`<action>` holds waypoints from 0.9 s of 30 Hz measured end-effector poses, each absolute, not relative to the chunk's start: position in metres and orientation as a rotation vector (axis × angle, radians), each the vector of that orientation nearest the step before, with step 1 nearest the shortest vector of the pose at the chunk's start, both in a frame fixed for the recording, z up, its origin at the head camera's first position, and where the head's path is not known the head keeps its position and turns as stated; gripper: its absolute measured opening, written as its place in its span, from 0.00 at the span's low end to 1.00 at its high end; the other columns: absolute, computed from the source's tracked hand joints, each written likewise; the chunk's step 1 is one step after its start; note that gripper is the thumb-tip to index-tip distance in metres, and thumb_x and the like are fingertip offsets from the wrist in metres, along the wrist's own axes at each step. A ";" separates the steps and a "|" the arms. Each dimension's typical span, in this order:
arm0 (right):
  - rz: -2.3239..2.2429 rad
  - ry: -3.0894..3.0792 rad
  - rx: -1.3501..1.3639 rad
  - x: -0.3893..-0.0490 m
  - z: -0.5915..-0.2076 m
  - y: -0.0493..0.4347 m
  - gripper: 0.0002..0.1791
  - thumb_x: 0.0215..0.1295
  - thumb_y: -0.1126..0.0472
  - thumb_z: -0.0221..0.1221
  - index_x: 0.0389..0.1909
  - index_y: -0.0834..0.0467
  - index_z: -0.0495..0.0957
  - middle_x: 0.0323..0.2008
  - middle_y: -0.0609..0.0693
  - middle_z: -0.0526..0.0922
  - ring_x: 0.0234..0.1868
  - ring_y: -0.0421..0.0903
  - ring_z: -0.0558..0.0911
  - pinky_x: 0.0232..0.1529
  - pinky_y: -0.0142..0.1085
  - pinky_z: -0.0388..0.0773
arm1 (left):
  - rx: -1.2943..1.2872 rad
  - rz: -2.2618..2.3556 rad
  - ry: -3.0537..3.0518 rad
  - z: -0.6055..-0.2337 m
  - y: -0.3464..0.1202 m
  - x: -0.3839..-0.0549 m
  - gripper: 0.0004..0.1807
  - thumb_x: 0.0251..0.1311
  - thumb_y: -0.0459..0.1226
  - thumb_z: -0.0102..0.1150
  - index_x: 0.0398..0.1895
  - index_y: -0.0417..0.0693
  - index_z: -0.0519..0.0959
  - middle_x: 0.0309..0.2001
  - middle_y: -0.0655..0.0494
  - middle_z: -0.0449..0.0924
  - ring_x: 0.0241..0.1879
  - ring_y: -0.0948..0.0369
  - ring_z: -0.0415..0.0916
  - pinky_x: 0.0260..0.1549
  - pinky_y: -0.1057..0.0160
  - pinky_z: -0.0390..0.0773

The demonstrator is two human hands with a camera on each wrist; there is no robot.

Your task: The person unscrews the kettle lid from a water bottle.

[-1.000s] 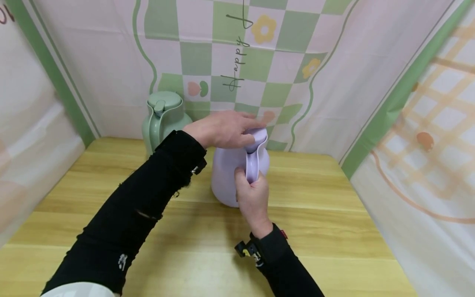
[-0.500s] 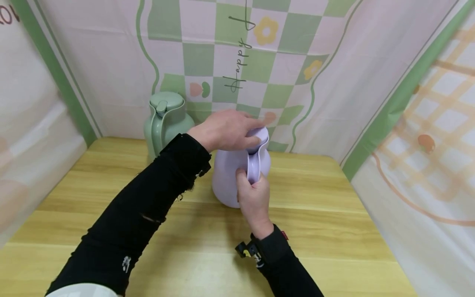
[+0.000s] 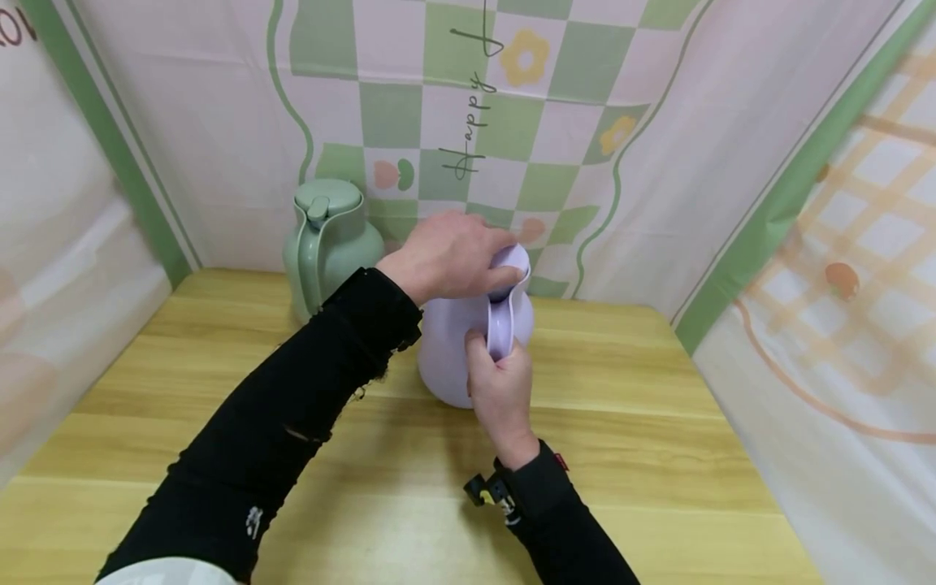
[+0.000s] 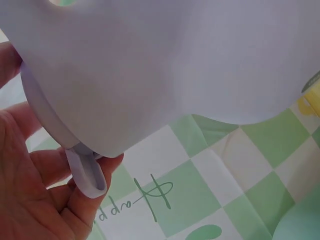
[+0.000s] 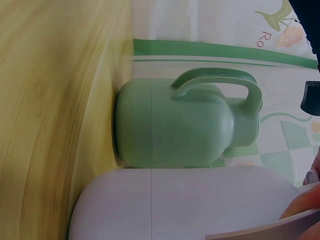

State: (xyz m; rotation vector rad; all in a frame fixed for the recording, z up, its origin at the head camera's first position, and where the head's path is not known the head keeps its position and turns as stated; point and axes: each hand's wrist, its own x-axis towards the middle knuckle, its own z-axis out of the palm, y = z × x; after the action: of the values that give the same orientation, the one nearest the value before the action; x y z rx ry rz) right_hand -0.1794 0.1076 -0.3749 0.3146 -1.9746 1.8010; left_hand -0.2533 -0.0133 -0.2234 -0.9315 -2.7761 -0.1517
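A lilac thermos jug (image 3: 446,357) stands upright on the wooden table, its handle toward me. My right hand (image 3: 500,390) grips that handle (image 3: 500,325), thumb along its left side. Over the jug's top, my left hand (image 3: 457,256) holds the lilac lid (image 3: 513,258) by its rim. The left wrist view shows the fingers around the lid's edge (image 4: 47,112), near a small protruding lilac tab (image 4: 87,172). The jug's body fills most of that view. In the right wrist view, the right hand's fingers (image 5: 305,202) appear at the lower right edge, by the handle.
A green thermos jug (image 3: 332,244) stands behind the left forearm, lid on, close to the back cloth. Patterned cloth (image 3: 490,122) hangs behind and on both sides of the wooden table (image 3: 621,455).
The left hand has shifted slightly up at the jug's mouth, and the lid appears a little higher and more tilted. The right hand keeps its grip on the handle; the jug stays in place.
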 end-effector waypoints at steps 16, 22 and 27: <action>1.813 -1.967 0.378 -0.178 -0.375 0.108 0.23 0.74 0.60 0.55 0.16 0.56 0.63 0.08 0.48 0.65 0.08 0.43 0.64 0.12 0.35 0.58 | -0.724 -0.016 -2.773 -0.224 -0.001 -0.250 0.33 0.69 0.71 0.45 0.48 0.54 0.78 0.35 0.55 0.79 0.34 0.55 0.76 0.29 0.57 0.75; 1.817 -1.966 0.388 -0.179 -0.375 0.109 0.22 0.74 0.60 0.55 0.17 0.56 0.63 0.08 0.48 0.65 0.08 0.43 0.65 0.12 0.34 0.58 | -0.657 -0.019 -2.766 -0.226 0.002 -0.249 0.34 0.67 0.73 0.44 0.46 0.54 0.78 0.32 0.55 0.79 0.31 0.55 0.76 0.25 0.56 0.74; 1.815 -1.973 0.380 -0.179 -0.376 0.109 0.23 0.74 0.59 0.55 0.17 0.56 0.63 0.09 0.48 0.65 0.09 0.44 0.65 0.13 0.35 0.58 | -0.614 -0.010 -2.768 -0.227 0.006 -0.247 0.34 0.67 0.73 0.45 0.44 0.54 0.77 0.29 0.56 0.78 0.29 0.55 0.75 0.24 0.57 0.73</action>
State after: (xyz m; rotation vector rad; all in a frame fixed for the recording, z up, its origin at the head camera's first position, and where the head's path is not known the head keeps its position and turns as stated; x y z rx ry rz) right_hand -0.1787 0.1094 -0.3756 0.3795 -1.9729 1.8147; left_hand -0.2467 0.0056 -0.2265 -0.6142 -2.7682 -0.0105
